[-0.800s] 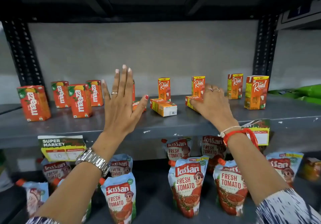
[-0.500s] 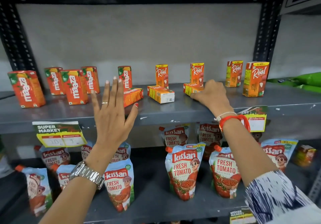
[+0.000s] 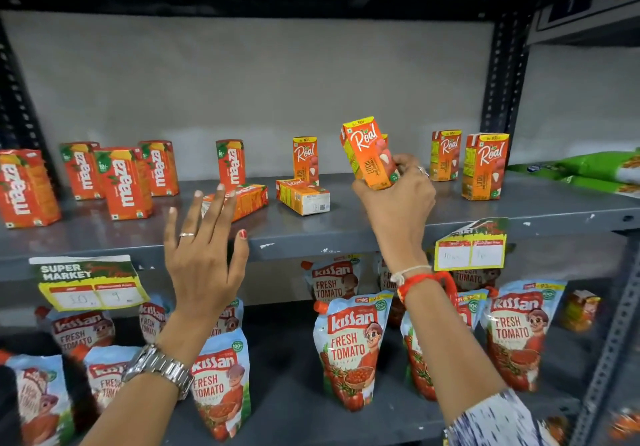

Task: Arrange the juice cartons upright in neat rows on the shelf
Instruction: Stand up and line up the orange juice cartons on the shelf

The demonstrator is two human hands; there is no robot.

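My right hand (image 3: 398, 199) grips an orange Real litchi carton (image 3: 369, 153), lifted off the grey shelf (image 3: 381, 227) and tilted left. A second Real carton (image 3: 303, 197) lies flat on the shelf, to the left of my right hand. Three Real cartons stand upright: one behind the flat one (image 3: 305, 158) and two at the right (image 3: 445, 154) (image 3: 485, 166). My left hand (image 3: 204, 255) hovers open, fingers spread, just in front of a toppled Maaza carton (image 3: 244, 200). Several Maaza cartons stand upright at the left (image 3: 126, 184) (image 3: 230, 163).
Green packets (image 3: 602, 170) lie at the shelf's far right. Price tags (image 3: 88, 283) (image 3: 471, 250) hang from the front edge. Kissan tomato pouches (image 3: 351, 348) fill the shelf below. Black perforated uprights (image 3: 500, 78) frame the bay.
My right hand has picked the flat Real carton up off the shelf and raised it. My left hand has dropped lower, still open. The view has tilted down a little.
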